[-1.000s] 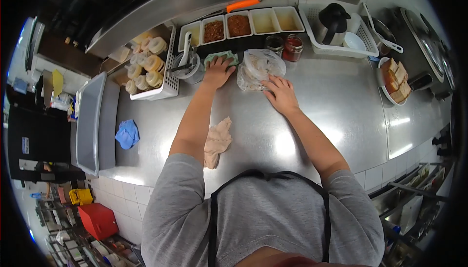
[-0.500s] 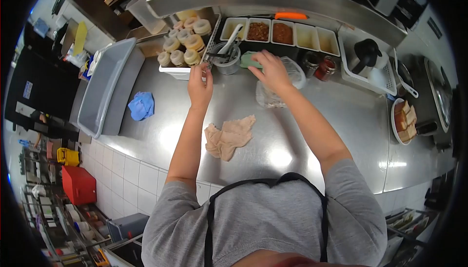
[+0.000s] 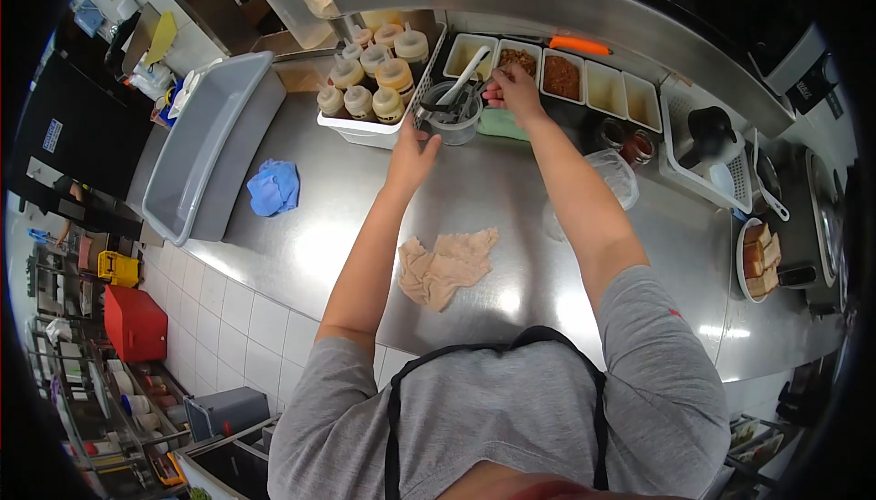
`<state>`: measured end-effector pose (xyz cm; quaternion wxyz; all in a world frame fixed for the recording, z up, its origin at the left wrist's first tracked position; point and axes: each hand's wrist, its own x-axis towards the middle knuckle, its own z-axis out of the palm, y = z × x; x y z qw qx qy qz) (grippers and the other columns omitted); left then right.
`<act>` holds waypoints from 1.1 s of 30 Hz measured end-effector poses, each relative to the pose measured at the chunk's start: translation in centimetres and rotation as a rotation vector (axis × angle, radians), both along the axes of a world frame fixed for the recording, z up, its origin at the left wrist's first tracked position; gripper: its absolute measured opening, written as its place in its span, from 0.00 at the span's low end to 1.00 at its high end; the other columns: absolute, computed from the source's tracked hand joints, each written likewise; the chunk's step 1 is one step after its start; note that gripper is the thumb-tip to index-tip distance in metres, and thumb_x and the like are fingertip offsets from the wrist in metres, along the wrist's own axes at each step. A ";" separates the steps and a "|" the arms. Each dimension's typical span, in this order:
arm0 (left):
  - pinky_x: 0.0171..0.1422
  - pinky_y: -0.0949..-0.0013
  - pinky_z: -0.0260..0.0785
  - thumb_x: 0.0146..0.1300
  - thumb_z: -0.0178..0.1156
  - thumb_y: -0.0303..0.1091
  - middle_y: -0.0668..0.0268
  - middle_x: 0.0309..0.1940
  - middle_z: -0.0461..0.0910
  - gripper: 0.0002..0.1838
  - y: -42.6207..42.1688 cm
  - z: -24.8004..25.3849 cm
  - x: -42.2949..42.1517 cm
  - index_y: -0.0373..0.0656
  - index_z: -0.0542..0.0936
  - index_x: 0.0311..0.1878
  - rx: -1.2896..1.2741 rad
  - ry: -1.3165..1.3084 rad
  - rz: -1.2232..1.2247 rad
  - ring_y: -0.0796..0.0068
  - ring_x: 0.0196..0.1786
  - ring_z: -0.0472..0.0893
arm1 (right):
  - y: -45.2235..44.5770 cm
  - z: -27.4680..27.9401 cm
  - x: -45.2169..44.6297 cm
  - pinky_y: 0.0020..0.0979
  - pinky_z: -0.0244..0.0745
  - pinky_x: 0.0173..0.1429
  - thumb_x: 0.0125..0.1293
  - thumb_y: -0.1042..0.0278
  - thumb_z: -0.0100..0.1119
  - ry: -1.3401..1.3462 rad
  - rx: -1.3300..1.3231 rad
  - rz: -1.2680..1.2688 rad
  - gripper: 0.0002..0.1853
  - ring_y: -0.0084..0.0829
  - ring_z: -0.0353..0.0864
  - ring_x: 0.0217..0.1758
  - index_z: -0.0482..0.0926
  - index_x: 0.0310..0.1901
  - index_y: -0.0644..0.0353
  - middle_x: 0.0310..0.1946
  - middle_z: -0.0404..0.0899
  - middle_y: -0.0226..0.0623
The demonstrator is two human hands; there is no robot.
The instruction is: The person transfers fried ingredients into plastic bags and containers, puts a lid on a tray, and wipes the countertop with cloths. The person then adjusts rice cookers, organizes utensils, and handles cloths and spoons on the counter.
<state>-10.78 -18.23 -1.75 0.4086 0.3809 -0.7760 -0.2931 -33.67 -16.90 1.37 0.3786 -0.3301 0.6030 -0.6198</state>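
My left hand (image 3: 413,157) is beside a clear round tub (image 3: 464,129) that holds a white-handled utensil (image 3: 468,71) and darker utensils. Its thumb and fingers are apart near the tub's left side, close to the corner of the white basket (image 3: 365,132) of squeeze bottles. Over the right side of the tub is my right hand (image 3: 517,96), fingers curled together; what they hold, if anything, is too small to make out. A folded green cloth (image 3: 504,124) lies under my right wrist. The clear plastic bag (image 3: 613,178) is partly hidden behind my right forearm.
A beige cloth (image 3: 445,267) and a blue cloth (image 3: 273,187) lie on the steel counter (image 3: 338,226). At the left stands a grey bin (image 3: 212,149). Food containers (image 3: 562,78), jars (image 3: 638,146) and a white basket with a black-lidded jug (image 3: 709,135) line the back. Bread (image 3: 760,254) is at the right.
The camera view has turned left. My right hand has gone from the plastic bag, past the green cloth, to the tub. My left hand has left the green cloth for the tub's left side.
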 end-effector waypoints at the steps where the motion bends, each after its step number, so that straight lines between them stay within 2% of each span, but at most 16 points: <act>1: 0.28 0.76 0.67 0.61 0.57 0.32 0.64 0.30 0.75 0.32 0.2 1.2 -0.8 0.36 0.56 0.65 0.226 0.012 -0.048 0.78 0.23 0.72 | 0.1 0.3 0.3 0.27 0.76 0.33 0.67 0.62 0.50 -0.007 0.023 0.047 0.10 0.27 0.79 0.31 0.69 0.41 0.59 0.30 0.75 0.35; 2: 0.28 0.76 0.67 0.61 0.57 0.33 0.65 0.30 0.74 0.36 0.0 1.9 -1.5 0.36 0.51 0.68 0.452 0.021 -0.097 0.78 0.22 0.71 | 0.3 0.7 0.6 0.27 0.76 0.33 0.67 0.62 0.50 -0.015 0.046 0.091 0.10 0.27 0.79 0.31 0.68 0.42 0.59 0.31 0.75 0.36; 3: 0.28 0.76 0.67 0.61 0.57 0.33 0.65 0.30 0.74 0.36 -0.5 2.0 -2.2 0.36 0.51 0.68 0.453 0.019 -0.106 0.78 0.22 0.71 | 0.6 1.1 0.7 0.27 0.76 0.34 0.68 0.62 0.49 0.040 0.044 0.111 0.10 0.27 0.78 0.30 0.68 0.41 0.59 0.31 0.75 0.36; 6: 0.43 0.69 0.69 0.58 0.58 0.30 0.57 0.38 0.74 0.36 -3.3 1.6 -4.9 0.38 0.55 0.68 0.437 0.095 -0.111 0.64 0.35 0.77 | 0.0 0.9 0.6 0.27 0.77 0.29 0.68 0.64 0.48 -0.013 -0.032 0.021 0.09 0.26 0.79 0.24 0.68 0.39 0.62 0.26 0.76 0.36; 8: 0.49 0.68 0.67 0.59 0.54 0.27 0.55 0.43 0.72 0.34 -5.8 2.0 -6.3 0.38 0.55 0.68 0.047 -0.069 -0.302 0.64 0.42 0.75 | -0.1 1.0 0.3 0.28 0.77 0.29 0.68 0.63 0.47 -0.047 -0.045 0.006 0.10 0.28 0.80 0.26 0.67 0.42 0.62 0.29 0.76 0.38; 9: 0.53 0.66 0.66 0.58 0.52 0.24 0.52 0.47 0.71 0.30 -6.2 2.5 -6.7 0.38 0.59 0.66 0.059 -0.012 -0.352 0.59 0.48 0.74 | -0.2 1.0 0.2 0.28 0.77 0.30 0.68 0.63 0.47 -0.100 -0.023 0.016 0.11 0.29 0.80 0.27 0.66 0.43 0.63 0.31 0.76 0.39; 12: 0.53 0.62 0.67 0.57 0.50 0.22 0.48 0.48 0.71 0.28 -7.7 4.3 -6.8 0.40 0.64 0.63 -0.142 -0.181 -0.344 0.54 0.48 0.74 | -0.5 0.3 0.2 0.29 0.78 0.30 0.68 0.62 0.48 -0.114 0.040 0.085 0.13 0.30 0.81 0.30 0.65 0.46 0.63 0.33 0.75 0.41; 13: 0.51 0.59 0.68 0.56 0.52 0.24 0.47 0.47 0.72 0.24 -7.7 4.8 -6.5 0.38 0.69 0.58 -0.353 -0.202 -0.285 0.50 0.48 0.74 | -0.4 0.3 0.2 0.29 0.78 0.30 0.67 0.62 0.50 -0.072 0.083 0.142 0.14 0.31 0.82 0.31 0.65 0.47 0.62 0.34 0.75 0.41; 14: 0.51 0.59 0.68 0.56 0.52 0.24 0.47 0.47 0.72 0.24 -7.4 5.2 -6.1 0.38 0.69 0.58 -0.352 -0.203 -0.288 0.50 0.48 0.74 | 0.0 0.2 0.2 0.29 0.78 0.30 0.67 0.62 0.50 -0.074 0.084 0.139 0.14 0.31 0.82 0.31 0.65 0.47 0.62 0.34 0.75 0.41; 16: 0.46 0.60 0.70 0.55 0.57 0.29 0.52 0.41 0.76 0.17 -6.7 6.3 -5.1 0.35 0.76 0.48 -0.406 -0.509 -0.214 0.53 0.43 0.77 | 0.4 0.2 0.5 0.29 0.77 0.29 0.64 0.62 0.55 -0.012 0.048 0.026 0.16 0.28 0.81 0.30 0.66 0.48 0.61 0.34 0.76 0.39; 17: 0.46 0.60 0.71 0.56 0.59 0.41 0.55 0.38 0.78 0.15 -6.1 6.6 -5.1 0.37 0.81 0.37 -0.361 -0.728 -0.191 0.56 0.44 0.78 | 0.3 -0.2 0.6 0.29 0.77 0.29 0.64 0.62 0.55 -0.018 0.050 0.029 0.16 0.28 0.81 0.30 0.66 0.48 0.61 0.34 0.76 0.39; 18: 0.46 0.60 0.71 0.56 0.59 0.41 0.55 0.38 0.78 0.15 -5.3 6.9 -5.5 0.37 0.81 0.37 -0.358 -0.734 -0.191 0.56 0.44 0.78 | 0.2 -0.6 0.7 0.29 0.77 0.29 0.62 0.63 0.57 0.048 0.002 -0.052 0.17 0.27 0.81 0.30 0.67 0.48 0.61 0.34 0.76 0.38; 20: 0.47 0.62 0.71 0.58 0.55 0.49 0.61 0.47 0.78 0.20 -4.0 7.4 -7.0 0.45 0.82 0.44 -0.349 -1.310 -0.138 0.61 0.49 0.78 | 0.0 -1.0 1.0 0.28 0.76 0.28 0.60 0.63 0.60 0.119 -0.048 -0.136 0.17 0.25 0.80 0.29 0.68 0.47 0.61 0.34 0.76 0.37; 21: 0.51 0.61 0.69 0.61 0.51 0.49 0.63 0.50 0.78 0.20 -3.7 7.9 -7.6 0.47 0.81 0.46 -0.212 -1.377 -0.169 0.63 0.52 0.78 | 0.0 -1.1 1.6 0.28 0.76 0.29 0.59 0.64 0.60 0.148 -0.059 -0.113 0.17 0.25 0.80 0.27 0.70 0.46 0.61 0.34 0.76 0.37; 27: 0.53 0.61 0.66 0.60 0.48 0.39 0.65 0.54 0.77 0.17 -5.6 5.9 -8.9 0.49 0.80 0.50 -0.112 -1.451 -0.146 0.67 0.57 0.75 | 0.7 -2.0 1.5 0.23 0.71 0.30 0.61 0.64 0.59 0.487 0.005 0.017 0.16 0.22 0.78 0.32 0.71 0.48 0.58 0.38 0.73 0.32; 33: 0.54 0.59 0.65 0.61 0.47 0.36 0.65 0.52 0.77 0.17 -5.1 9.3 -9.3 0.50 0.81 0.48 -0.240 -1.402 -0.052 0.67 0.55 0.76 | 1.9 -1.4 -0.3 0.24 0.71 0.33 0.61 0.66 0.59 0.522 -0.106 -0.055 0.12 0.21 0.76 0.30 0.73 0.44 0.59 0.37 0.74 0.29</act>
